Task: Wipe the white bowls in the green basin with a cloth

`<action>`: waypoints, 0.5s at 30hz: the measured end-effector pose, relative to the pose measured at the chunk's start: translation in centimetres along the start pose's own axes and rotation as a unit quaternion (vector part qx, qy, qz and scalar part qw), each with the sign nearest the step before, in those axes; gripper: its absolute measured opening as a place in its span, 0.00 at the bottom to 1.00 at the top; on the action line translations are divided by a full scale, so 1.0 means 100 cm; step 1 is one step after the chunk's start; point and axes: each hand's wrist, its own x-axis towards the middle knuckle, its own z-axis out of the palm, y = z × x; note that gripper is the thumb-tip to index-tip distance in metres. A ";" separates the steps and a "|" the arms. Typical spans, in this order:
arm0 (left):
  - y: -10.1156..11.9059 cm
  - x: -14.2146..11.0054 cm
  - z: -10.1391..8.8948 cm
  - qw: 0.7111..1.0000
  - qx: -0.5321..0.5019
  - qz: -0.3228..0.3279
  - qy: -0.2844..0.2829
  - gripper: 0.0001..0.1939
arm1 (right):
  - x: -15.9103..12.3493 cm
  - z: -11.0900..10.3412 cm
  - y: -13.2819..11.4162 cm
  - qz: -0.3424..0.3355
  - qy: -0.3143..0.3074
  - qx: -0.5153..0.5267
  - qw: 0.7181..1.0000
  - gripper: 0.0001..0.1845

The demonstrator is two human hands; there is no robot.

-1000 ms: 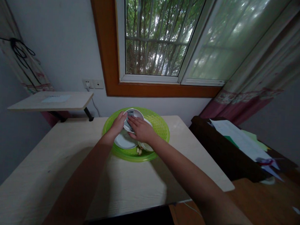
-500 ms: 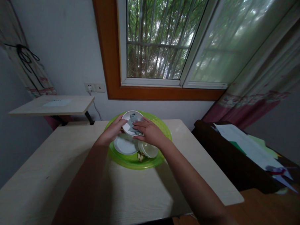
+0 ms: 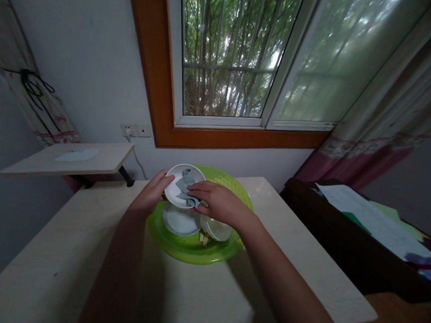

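A small white dish [image 3: 172,194] is tilted toward me above a green basin [image 3: 193,256]. My left hand [image 3: 154,190] grips its left rim, thumb on the inside. A grey cloth [image 3: 184,183] lies bunched in the dish, and my right hand [image 3: 214,199] presses it against the inner surface, fingers closed on it. Below the dish, a white plate [image 3: 181,221] rests in the basin. To its right, a white bowl [image 3: 217,229] lies tipped, partly under my right hand. Light wooden pieces [image 3: 203,238] sit between plate and bowl.
The basin stands on a pale wooden table [image 3: 195,294]. A raised shelf [image 3: 73,157] with a paper on it is at the left. Behind are a wall socket [image 3: 135,130] and a barred window [image 3: 234,62]. At the right, papers [image 3: 363,215] lie on a dark brown surface.
The dish has moved slightly left and nearer to me, and my right hand has shifted the cloth within it. The whole view has moved a little closer.
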 end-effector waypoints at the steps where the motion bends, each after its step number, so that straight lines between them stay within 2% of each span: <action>1: -0.001 0.000 -0.001 1.000 -0.005 -0.004 0.006 0.26 | 0.001 0.000 -0.001 -0.001 -0.001 0.002 1.000 0.23; 5: -0.005 0.001 -0.001 0.999 -0.008 -0.008 0.033 0.27 | 0.005 0.002 -0.002 -0.002 0.000 0.015 1.000 0.22; 10: -0.011 0.004 0.002 0.999 -0.022 0.002 0.026 0.22 | 0.006 0.009 0.005 0.006 0.002 0.027 1.000 0.23; 15: -0.015 0.006 0.010 1.000 -0.019 -0.011 0.006 0.23 | 0.001 0.018 0.016 0.026 0.011 0.041 0.999 0.25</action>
